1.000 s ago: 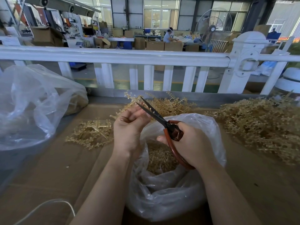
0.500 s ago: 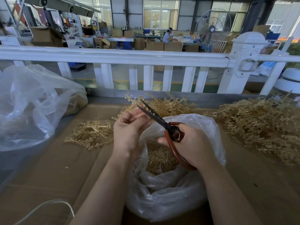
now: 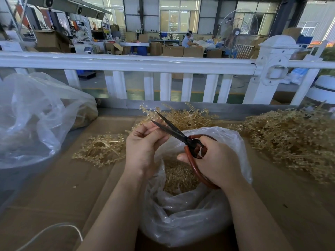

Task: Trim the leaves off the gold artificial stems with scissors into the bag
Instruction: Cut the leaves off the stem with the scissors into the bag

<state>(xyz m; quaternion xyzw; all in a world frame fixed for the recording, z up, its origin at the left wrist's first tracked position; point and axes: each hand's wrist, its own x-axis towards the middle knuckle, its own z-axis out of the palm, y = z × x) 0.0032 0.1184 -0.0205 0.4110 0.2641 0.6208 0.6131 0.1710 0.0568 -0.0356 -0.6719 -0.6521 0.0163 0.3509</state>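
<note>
My left hand [image 3: 143, 147] pinches a thin gold stem [image 3: 156, 129] above the open clear plastic bag [image 3: 190, 220]. My right hand [image 3: 215, 160] grips black scissors with red-brown loop handles [image 3: 178, 134]; the blades are parted around the stem near my left fingertips. Cut gold leaf bits [image 3: 179, 176] lie inside the bag. Piles of gold stems lie on the cardboard: a flat one [image 3: 101, 149] left of my hands, another [image 3: 188, 116] behind the bag, and a big heap [image 3: 293, 140] on the right.
A large clear bag [image 3: 36, 120] with gold pieces stands at the left. A white railing [image 3: 126, 62] runs across behind the cardboard-covered table [image 3: 59, 189]. A white cable [image 3: 54, 230] lies at the near left. A person works far off in the workshop.
The hands and scissors have stayed almost in place above the bag; the blades stay parted at the stem, with only slight shifts.
</note>
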